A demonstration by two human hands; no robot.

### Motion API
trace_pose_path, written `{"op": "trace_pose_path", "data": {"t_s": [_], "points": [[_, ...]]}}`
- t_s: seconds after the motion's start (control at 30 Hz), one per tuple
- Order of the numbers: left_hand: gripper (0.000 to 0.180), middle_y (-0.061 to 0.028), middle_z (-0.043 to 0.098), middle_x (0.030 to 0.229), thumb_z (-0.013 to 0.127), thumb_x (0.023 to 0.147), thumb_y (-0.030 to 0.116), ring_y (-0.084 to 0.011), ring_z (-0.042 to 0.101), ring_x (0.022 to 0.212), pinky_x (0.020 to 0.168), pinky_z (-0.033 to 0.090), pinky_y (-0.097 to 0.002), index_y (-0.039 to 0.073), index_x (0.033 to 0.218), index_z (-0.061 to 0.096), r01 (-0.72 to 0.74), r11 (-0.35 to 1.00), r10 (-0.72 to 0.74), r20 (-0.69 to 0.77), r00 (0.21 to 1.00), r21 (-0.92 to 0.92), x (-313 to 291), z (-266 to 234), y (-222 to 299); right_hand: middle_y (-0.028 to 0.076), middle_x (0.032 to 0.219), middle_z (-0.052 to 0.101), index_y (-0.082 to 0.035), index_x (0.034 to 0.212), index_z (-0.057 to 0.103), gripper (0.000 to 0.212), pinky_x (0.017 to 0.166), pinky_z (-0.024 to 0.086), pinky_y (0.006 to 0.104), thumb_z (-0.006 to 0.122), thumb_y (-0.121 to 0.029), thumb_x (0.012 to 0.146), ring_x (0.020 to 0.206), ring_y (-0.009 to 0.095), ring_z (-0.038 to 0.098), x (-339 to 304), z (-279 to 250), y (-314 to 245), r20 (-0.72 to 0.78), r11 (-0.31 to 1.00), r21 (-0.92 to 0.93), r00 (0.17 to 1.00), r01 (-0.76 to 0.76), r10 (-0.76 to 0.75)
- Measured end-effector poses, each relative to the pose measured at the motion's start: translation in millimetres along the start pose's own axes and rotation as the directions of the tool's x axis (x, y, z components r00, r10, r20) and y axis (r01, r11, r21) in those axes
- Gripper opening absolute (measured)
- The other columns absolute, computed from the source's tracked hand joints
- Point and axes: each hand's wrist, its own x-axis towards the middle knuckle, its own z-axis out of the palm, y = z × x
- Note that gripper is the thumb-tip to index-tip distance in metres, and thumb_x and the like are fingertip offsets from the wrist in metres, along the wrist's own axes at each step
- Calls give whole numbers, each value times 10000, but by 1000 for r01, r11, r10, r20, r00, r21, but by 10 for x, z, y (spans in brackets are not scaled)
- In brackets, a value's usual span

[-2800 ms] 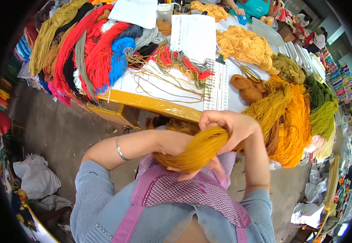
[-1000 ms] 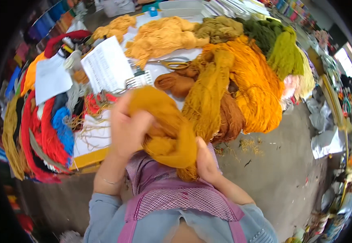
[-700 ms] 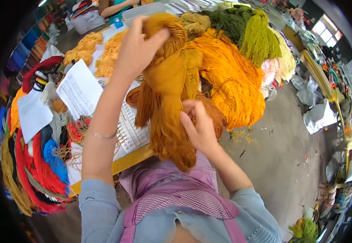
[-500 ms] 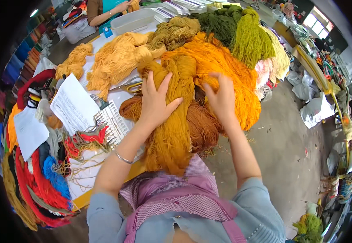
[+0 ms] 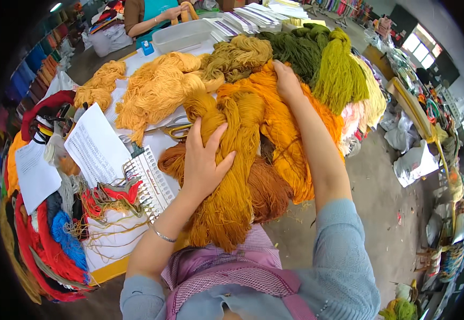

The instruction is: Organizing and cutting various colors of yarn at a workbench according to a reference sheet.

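A long hank of mustard yarn (image 5: pixel 237 186) hangs over the table's near edge toward my apron. My left hand (image 5: pixel 205 162) lies on it with fingers spread, thumb pointing right. Farther off, my right hand (image 5: pixel 288 82) is closed at the far end of a big orange yarn hank (image 5: pixel 288 144); its fingertips are partly sunk in the strands. Rust-brown yarn (image 5: pixel 269 192) shows beneath the mustard hank on both sides. Just left of the mustard hank, yellow-handled scissors (image 5: pixel 178 128) lie partly covered.
Pale orange hanks (image 5: pixel 157 88), an olive-brown hank (image 5: pixel 237 56) and green yarn (image 5: pixel 341 74) ring the far side. A spiral-bound sample card (image 5: pixel 154 181) and printed sheets (image 5: pixel 97 141) lie left. Beyond a clear plastic tray (image 5: pixel 184 36), another person's hand (image 5: pixel 173 12) holds yarn.
My right hand has moved away from me, from beside the mustard hank to the far end of the orange yarn. The orange strands have shifted nearer. My left hand stays on the mustard hank.
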Motion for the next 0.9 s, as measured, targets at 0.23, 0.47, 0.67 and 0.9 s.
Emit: {"op": "trace_pose_path", "data": {"t_s": [0.23, 0.47, 0.67, 0.9], "points": [[607, -272, 275, 1415, 689, 809, 285, -455, 323, 1284, 1075, 299, -496, 160, 1360, 466, 35, 999, -35, -13, 999, 5, -17, -23, -48, 209, 1092, 631, -58, 1162, 394, 436, 802, 524, 445, 637, -134, 807, 1015, 353, 636, 561, -245, -326, 379, 822, -426, 751, -377, 541], [601, -266, 281, 1403, 693, 808, 294, -458, 324, 1274, 1071, 305, -500, 158, 1349, 470, 7, 1000, -8, -49, 999, -7, -11, -19, -55, 124, 789, 642, -61, 977, 496, 364, 724, 461, 457, 702, -182, 703, 813, 347, 597, 169, -809, -269, -55, 911, -396, 993, -116, 103], [598, -264, 281, 1397, 688, 815, 299, -463, 324, 1269, 1062, 311, -512, 156, 1350, 462, -5, 1000, 5, -69, 998, -4, -55, 0, -69, 90, 964, 593, -49, 1051, 539, 444, 846, 439, 365, 772, -110, 679, 898, 255, 562, -557, -1548, -277, -414, 933, 333, 868, -135, 273], [572, -270, 276, 1421, 648, 855, 344, -472, 306, 1291, 1060, 299, -530, 131, 1351, 461, -43, 999, 43, -68, 997, 4, -67, -6, -96, 99, 1190, 551, -46, 1297, 396, 541, 930, 475, 331, 694, -93, 847, 1060, 194, 575, -748, -2995, -830, -519, 582, 791, 708, 186, 478]]}}
